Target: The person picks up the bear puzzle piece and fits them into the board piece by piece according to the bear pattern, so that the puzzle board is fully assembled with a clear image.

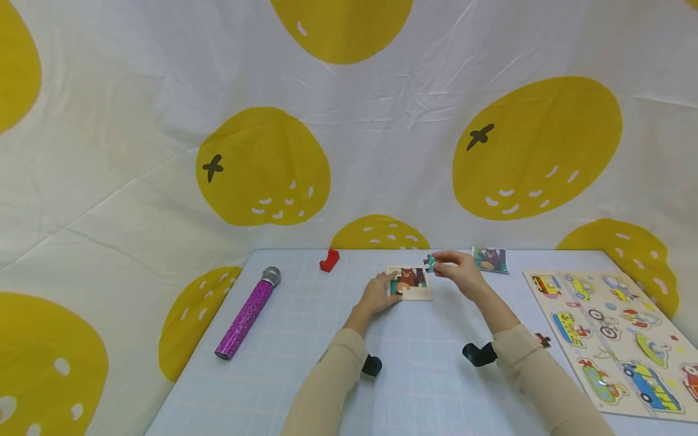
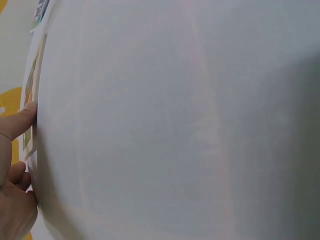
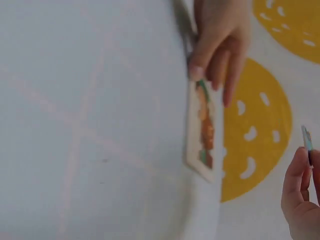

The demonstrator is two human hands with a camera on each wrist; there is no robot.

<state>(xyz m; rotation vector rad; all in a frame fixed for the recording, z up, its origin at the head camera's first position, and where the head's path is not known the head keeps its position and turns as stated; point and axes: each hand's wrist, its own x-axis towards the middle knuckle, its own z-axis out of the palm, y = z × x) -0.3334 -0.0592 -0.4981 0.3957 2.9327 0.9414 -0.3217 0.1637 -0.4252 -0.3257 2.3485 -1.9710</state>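
Note:
A small wooden jigsaw tray with a brown bear picture lies towards the back of the table. My left hand grips its left side, thumb on the near edge and fingers on the far part. That thumb rests on the edge of the tray in the left wrist view. Just right of the tray, my right hand pinches a teal jigsaw piece between thumb and fingertips, raised off the table. The right wrist view shows this piece edge-on. The bear picture has a pale gap at its lower edge.
A bear picture card lies at the back right. One brown jigsaw piece sits by my right sleeve, beside a large vehicle puzzle board. A purple glitter microphone and a red block lie to the left.

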